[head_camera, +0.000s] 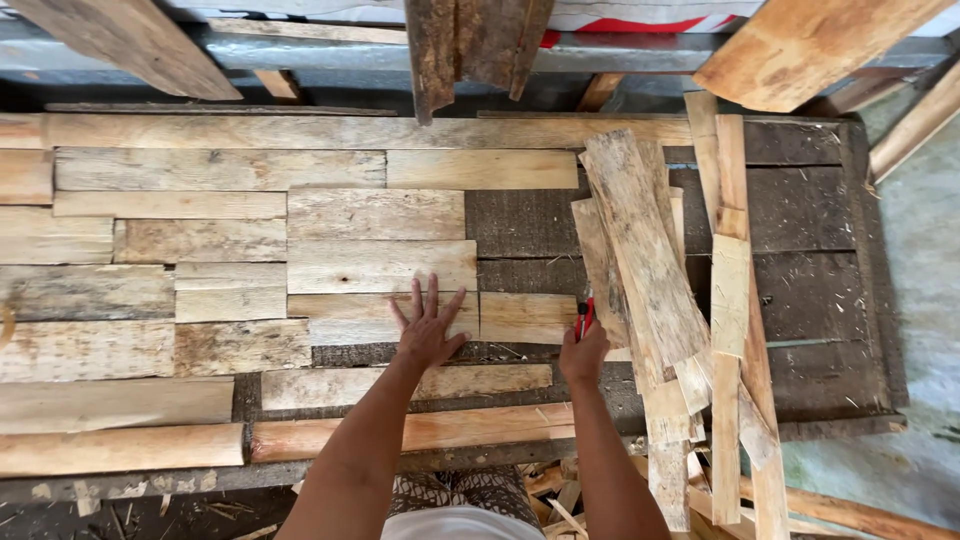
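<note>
My left hand (428, 328) lies flat with fingers spread on a pale wood plank (350, 315) laid in rows on a dark board (810, 290). Next to that plank sits a short pale piece (525, 316). My right hand (583, 352) is closed around a small red-handled tool (586, 316), held upright just right of that short piece. A pile of loose rough planks (645, 255) rests at my right hand's side.
Rows of fitted planks (200, 240) cover the board's left part. Long reddish strips (420, 430) lie along the near edge. More boards (800, 40) lean overhead at the far side. Wood scraps (560, 490) litter the ground by my legs. Grey concrete floor (920, 260) lies to the right.
</note>
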